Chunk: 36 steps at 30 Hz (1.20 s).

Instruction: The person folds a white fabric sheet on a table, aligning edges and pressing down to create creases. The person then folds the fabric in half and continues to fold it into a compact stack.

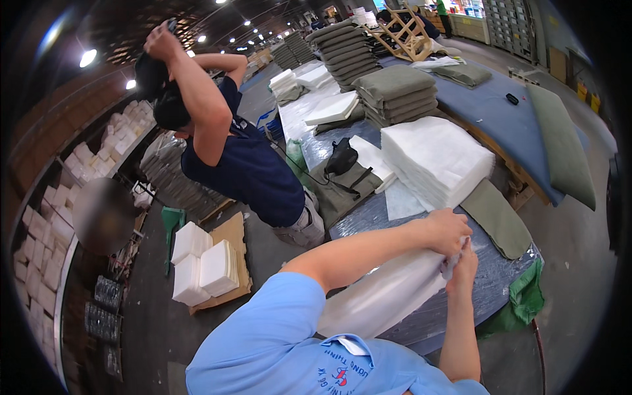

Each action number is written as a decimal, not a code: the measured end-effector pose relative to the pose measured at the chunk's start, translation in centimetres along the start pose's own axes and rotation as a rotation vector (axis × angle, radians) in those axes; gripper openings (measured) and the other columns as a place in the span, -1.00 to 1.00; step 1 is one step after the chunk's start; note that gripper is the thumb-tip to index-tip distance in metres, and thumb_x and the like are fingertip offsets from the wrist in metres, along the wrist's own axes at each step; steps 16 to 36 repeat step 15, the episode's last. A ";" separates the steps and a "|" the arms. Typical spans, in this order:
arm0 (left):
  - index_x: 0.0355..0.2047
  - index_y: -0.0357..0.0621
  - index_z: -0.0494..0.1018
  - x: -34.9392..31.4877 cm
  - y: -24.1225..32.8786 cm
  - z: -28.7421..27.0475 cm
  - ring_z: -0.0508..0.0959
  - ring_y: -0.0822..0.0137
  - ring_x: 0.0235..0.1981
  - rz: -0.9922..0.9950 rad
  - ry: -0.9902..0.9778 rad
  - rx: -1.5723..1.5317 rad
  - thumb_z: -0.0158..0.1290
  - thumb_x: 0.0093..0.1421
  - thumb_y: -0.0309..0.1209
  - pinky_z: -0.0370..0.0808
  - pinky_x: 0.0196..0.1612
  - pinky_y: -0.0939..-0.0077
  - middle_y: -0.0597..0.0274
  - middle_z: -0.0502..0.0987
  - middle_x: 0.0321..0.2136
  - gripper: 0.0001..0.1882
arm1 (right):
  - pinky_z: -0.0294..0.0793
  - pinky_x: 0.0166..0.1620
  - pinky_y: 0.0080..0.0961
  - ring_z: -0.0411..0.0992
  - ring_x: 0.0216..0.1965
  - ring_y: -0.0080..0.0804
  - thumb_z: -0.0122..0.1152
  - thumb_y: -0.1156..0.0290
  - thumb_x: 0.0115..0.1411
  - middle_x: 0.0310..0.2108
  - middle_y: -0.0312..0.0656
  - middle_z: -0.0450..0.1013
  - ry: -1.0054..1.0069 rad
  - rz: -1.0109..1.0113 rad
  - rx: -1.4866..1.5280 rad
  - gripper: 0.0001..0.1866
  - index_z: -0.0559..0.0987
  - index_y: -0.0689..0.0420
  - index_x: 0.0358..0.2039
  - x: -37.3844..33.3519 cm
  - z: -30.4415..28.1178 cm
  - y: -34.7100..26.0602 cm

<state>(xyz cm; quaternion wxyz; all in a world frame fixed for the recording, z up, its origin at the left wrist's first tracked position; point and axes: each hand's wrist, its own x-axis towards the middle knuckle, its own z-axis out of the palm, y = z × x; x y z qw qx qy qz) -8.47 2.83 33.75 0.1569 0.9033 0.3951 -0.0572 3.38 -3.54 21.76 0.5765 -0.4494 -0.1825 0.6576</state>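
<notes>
My left hand (447, 232) and my right hand (463, 268) meet at the far end of a long, soft white piece (385, 296), which looks like a thin cloth cover. Both have closed fingers pinching its bunched edge. The piece stretches from there back toward my body, partly hidden by my left forearm. Below it is a table covered in shiny plastic (490, 280). Just beyond my hands stands a thick stack of white sheets (434, 158). To its right lies a flat grey-green cushion cover (497, 220).
Grey-green cushions (395, 92) are piled farther along the table, near a black pouch (342, 157). A co-worker in dark blue (247, 171) stands at the left with raised arms. White foam blocks (205, 263) sit on cardboard on the floor. Green cloth (526, 293) hangs off the near-right corner.
</notes>
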 end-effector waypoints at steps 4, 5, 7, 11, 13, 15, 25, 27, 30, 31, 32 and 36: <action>0.10 0.21 0.66 0.3 0.5 1.0 0.49 -0.03 0.14 0.034 0.026 0.054 0.06 0.24 -0.27 0.47 0.20 0.15 0.23 0.47 0.29 -0.57 | 0.49 -0.33 -0.45 0.50 -0.33 -0.55 -0.02 0.05 0.56 -0.29 -0.33 0.55 -0.005 -0.101 -0.013 -0.60 0.57 0.14 -0.04 0.8 -1.3 2.2; 0.09 0.22 0.67 0.2 0.7 0.8 0.49 -0.03 0.15 0.042 0.032 0.063 0.08 0.23 -0.26 0.48 0.20 0.15 0.24 0.45 0.31 -0.58 | 0.50 -0.26 -0.45 0.51 -0.25 -0.54 -0.04 0.07 0.57 -0.22 -0.30 0.55 -0.007 -0.153 -0.019 -0.59 0.57 0.17 0.00 0.7 -1.4 2.8; 0.03 0.23 0.71 0.3 1.4 0.5 0.48 -0.05 0.16 0.021 -0.030 0.057 0.10 0.21 -0.27 0.49 0.20 0.14 0.24 0.46 0.30 -0.62 | 0.51 -0.11 -0.46 0.52 -0.11 -0.51 -0.06 0.12 0.59 -0.08 -0.24 0.57 -0.010 -0.261 -0.030 -0.56 0.56 0.25 0.08 0.1 -1.8 3.9; -0.08 0.24 0.76 -0.2 1.9 0.4 0.46 -0.08 0.18 0.032 -0.052 0.060 0.13 0.19 -0.28 0.48 0.21 0.12 0.24 0.45 0.32 -0.67 | 0.46 0.06 -0.48 0.48 0.04 -0.49 -0.07 0.16 0.60 0.05 -0.19 0.54 -0.066 -0.289 -0.011 -0.54 0.53 0.33 0.16 -1.5 -1.7 4.4; -0.08 0.24 0.76 -0.3 2.6 0.2 0.44 -0.08 0.20 0.014 -0.064 0.045 0.14 0.18 -0.28 0.48 0.22 0.11 0.24 0.43 0.33 -0.67 | 0.47 -0.01 -0.49 0.49 -0.01 -0.50 -0.07 0.15 0.60 0.00 -0.19 0.55 -0.030 -0.326 0.033 -0.53 0.55 0.35 0.11 -2.3 -1.2 4.6; -0.07 0.24 0.76 -0.3 3.0 0.0 0.41 -0.05 0.25 0.001 -0.089 0.047 0.16 0.16 -0.26 0.46 0.26 0.10 0.23 0.39 0.38 -0.66 | 0.48 0.08 -0.47 0.50 0.04 -0.45 -0.06 0.16 0.59 0.03 -0.16 0.55 0.025 -0.292 -0.001 -0.53 0.53 0.35 0.15 -3.2 -0.9 4.1; -0.07 0.24 0.76 -0.3 3.0 0.0 0.41 -0.05 0.25 0.001 -0.089 0.047 0.16 0.16 -0.26 0.46 0.26 0.10 0.23 0.39 0.38 -0.66 | 0.48 0.08 -0.47 0.50 0.04 -0.45 -0.06 0.16 0.59 0.03 -0.16 0.55 0.025 -0.292 -0.001 -0.53 0.53 0.35 0.15 -3.2 -0.9 4.1; -0.07 0.24 0.76 -0.3 3.0 0.0 0.41 -0.05 0.25 0.001 -0.089 0.047 0.16 0.16 -0.26 0.46 0.26 0.10 0.23 0.39 0.38 -0.66 | 0.48 0.08 -0.47 0.50 0.04 -0.45 -0.06 0.16 0.59 0.03 -0.16 0.55 0.025 -0.292 -0.001 -0.53 0.53 0.35 0.15 -3.2 -0.9 4.1; -0.07 0.24 0.76 -0.3 3.0 0.0 0.41 -0.05 0.25 0.001 -0.089 0.047 0.16 0.16 -0.26 0.46 0.26 0.10 0.23 0.39 0.38 -0.66 | 0.48 0.08 -0.47 0.50 0.04 -0.45 -0.06 0.16 0.59 0.03 -0.16 0.55 0.025 -0.292 -0.001 -0.53 0.53 0.35 0.15 -3.2 -0.9 4.1; -0.07 0.24 0.76 -0.3 3.0 0.0 0.41 -0.05 0.25 0.001 -0.089 0.047 0.16 0.16 -0.26 0.46 0.26 0.10 0.23 0.39 0.38 -0.66 | 0.48 0.08 -0.47 0.50 0.04 -0.45 -0.06 0.16 0.59 0.03 -0.16 0.55 0.025 -0.292 -0.001 -0.53 0.53 0.35 0.15 -3.2 -0.9 4.1; -0.07 0.24 0.76 -0.3 3.0 0.0 0.41 -0.05 0.25 0.001 -0.089 0.047 0.16 0.16 -0.26 0.46 0.26 0.10 0.23 0.39 0.38 -0.66 | 0.48 0.08 -0.47 0.50 0.04 -0.45 -0.06 0.16 0.59 0.03 -0.16 0.55 0.025 -0.292 -0.001 -0.53 0.53 0.35 0.15 -3.2 -0.9 4.1; -0.07 0.24 0.76 -0.3 3.0 0.0 0.41 -0.05 0.25 0.001 -0.089 0.047 0.16 0.16 -0.26 0.46 0.26 0.10 0.23 0.39 0.38 -0.66 | 0.48 0.08 -0.47 0.50 0.04 -0.45 -0.06 0.16 0.59 0.03 -0.16 0.55 0.025 -0.292 -0.001 -0.53 0.53 0.35 0.15 -3.2 -0.9 4.1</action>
